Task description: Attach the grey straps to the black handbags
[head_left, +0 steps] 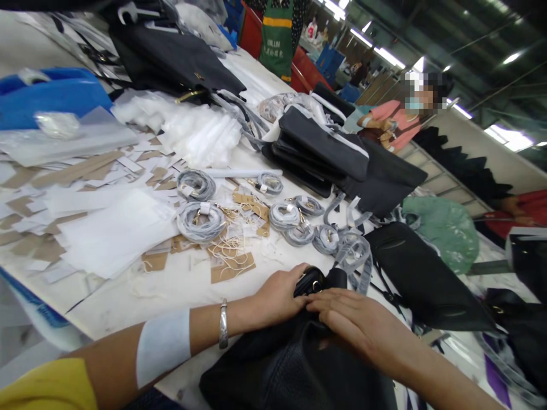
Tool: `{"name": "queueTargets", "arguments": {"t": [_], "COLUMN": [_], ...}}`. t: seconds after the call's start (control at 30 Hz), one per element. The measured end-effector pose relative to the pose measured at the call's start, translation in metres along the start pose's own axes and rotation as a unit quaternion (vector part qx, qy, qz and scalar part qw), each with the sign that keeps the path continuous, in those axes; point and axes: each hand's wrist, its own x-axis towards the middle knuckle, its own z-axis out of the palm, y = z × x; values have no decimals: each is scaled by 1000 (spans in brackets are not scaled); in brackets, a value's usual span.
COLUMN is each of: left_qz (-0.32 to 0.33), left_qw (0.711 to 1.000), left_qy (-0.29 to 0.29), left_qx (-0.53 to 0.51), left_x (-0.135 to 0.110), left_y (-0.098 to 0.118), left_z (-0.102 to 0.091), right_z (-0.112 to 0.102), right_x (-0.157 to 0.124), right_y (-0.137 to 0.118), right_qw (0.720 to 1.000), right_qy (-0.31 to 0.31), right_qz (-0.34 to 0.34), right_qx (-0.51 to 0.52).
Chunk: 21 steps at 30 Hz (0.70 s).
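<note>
A black leather handbag [294, 364] lies at the near edge of the white table, its top end facing away from me. My left hand [280, 296] is closed on the bag's upper edge beside a gold-coloured metal ring [315, 286]. Against the same edge, from the right, presses my right hand [356, 322], its fingers bent together over the black material. The fingertips of both hands nearly meet there. What lies under them is partly hidden.
Coiled straps in clear wrap [201, 222] and brown tags with white strings [233, 267] lie beyond my hands. White paper sheets [119, 228] spread at left. More black bags [325, 142] are stacked ahead; another [427, 279] lies right. A masked co-worker [401, 125] stands farther back.
</note>
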Motion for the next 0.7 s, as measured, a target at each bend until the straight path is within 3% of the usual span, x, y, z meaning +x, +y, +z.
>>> {"name": "queueTargets", "arguments": {"t": [0.23,0.4,0.57,0.7], "left_qz": [-104,-98,-84,-92], "left_qw": [984,985,993,995], "left_qy": [63,84,61,42], "left_qx": [-129,-114,-62,-18], "left_x": [1,1,1,5], "left_y": [-19,-25,-24,-24], "left_z": [-1,-2,-7,-13], "right_z": [-1,0,-6,-5], "right_x": [-2,10,9,18], "right_y": [21,47,52,51], "right_qw": [991,989,978,974], "right_qy": [-99,-106,-127,-107], "right_qz": [90,24,92,90], "right_qx": [9,99,138,178]}}
